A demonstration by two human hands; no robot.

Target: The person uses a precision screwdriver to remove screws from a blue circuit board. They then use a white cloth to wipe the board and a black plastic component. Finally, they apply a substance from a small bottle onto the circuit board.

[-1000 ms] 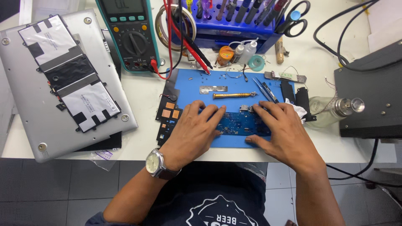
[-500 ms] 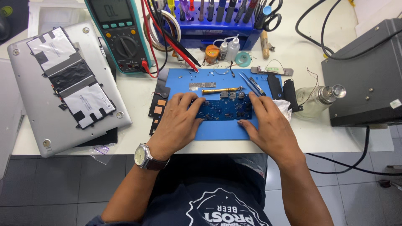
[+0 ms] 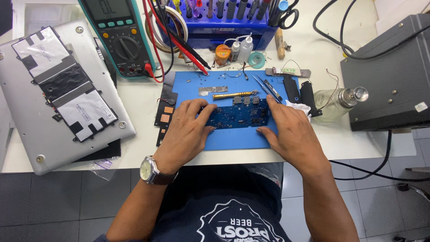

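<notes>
White table (image 3: 148, 96) carries an opened laptop shell (image 3: 58, 94) at left and a blue mat (image 3: 233, 139) in the middle. Circuit board (image 3: 242, 113) lies flat on the mat. Left hand (image 3: 186, 132) and right hand (image 3: 291, 130) press spread fingers on its two ends, not clasping it. Brass screwdriver (image 3: 233, 95) lies just behind the board.

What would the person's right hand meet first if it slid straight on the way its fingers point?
The right hand points up and slightly left across the blue mat. Its fingers already touch the circuit board; beyond that, probably the tweezers.
</notes>
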